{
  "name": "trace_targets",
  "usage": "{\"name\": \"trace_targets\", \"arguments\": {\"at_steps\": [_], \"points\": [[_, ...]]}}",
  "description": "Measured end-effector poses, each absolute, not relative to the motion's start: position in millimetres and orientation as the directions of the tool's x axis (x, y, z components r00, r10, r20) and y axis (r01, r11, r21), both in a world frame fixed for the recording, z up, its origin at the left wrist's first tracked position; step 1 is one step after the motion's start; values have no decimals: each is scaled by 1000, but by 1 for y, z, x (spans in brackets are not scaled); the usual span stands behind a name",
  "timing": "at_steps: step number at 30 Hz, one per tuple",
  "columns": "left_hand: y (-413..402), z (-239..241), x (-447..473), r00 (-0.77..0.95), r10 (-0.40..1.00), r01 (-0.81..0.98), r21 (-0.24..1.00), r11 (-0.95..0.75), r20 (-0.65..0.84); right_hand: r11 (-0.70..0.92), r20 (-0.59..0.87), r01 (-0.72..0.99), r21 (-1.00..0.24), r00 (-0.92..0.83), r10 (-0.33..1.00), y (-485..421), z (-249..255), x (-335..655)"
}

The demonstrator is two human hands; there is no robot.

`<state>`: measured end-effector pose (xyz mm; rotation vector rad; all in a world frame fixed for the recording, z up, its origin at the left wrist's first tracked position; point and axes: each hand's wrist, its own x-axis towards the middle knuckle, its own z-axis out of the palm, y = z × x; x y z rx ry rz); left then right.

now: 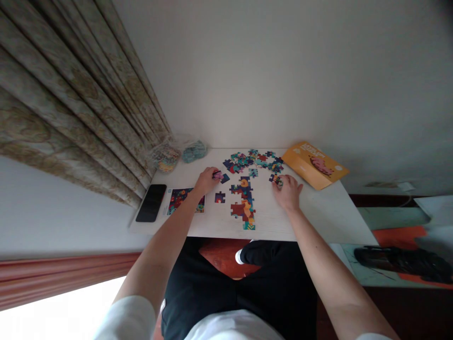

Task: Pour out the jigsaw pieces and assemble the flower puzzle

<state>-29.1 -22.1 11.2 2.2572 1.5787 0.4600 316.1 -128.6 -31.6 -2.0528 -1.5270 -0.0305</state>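
puzzle piece (218, 175) sits pinched in left hand (207, 180); right hand (288, 191) curls loosely at others, hold unclear.

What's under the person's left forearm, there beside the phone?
A colourful printed sheet lies on the white table, below the left forearm. Its left part and a strip at its right show; the forearm hides the middle, so whatever is there can't be seen.

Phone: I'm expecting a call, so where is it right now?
In the head view, the phone lies near the left edge of the table, just left of the printed sheet.
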Motion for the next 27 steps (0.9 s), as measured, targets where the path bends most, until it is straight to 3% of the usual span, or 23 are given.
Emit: {"name": "trace_targets", "arguments": {"at_steps": [7,13,16,19,22,27], "points": [[-58,5,-19,293,901,546,718,-432,320,-160,407,874,-458,367,836,-128,-29,318],[-128,-2,19,334,907,338,865,-371,258,92,517,787,-610,307,799,-147,-19,311],[-151,-2,35,370,911,263,920,-291,182,120,380,594,-795,333,863,-171,-11,286],[-163,0,42,438,883,248,921,-299,169,60,115,283,-957,180,977,-195,-5,254],[-169,4,42,504,848,233,919,-319,166,-14,-5,122,-992,77,997,-210,-1,236],[-174,5,43,527,834,158,945,-285,164,-66,-61,53,-996,102,993,-219,-2,235]]}}
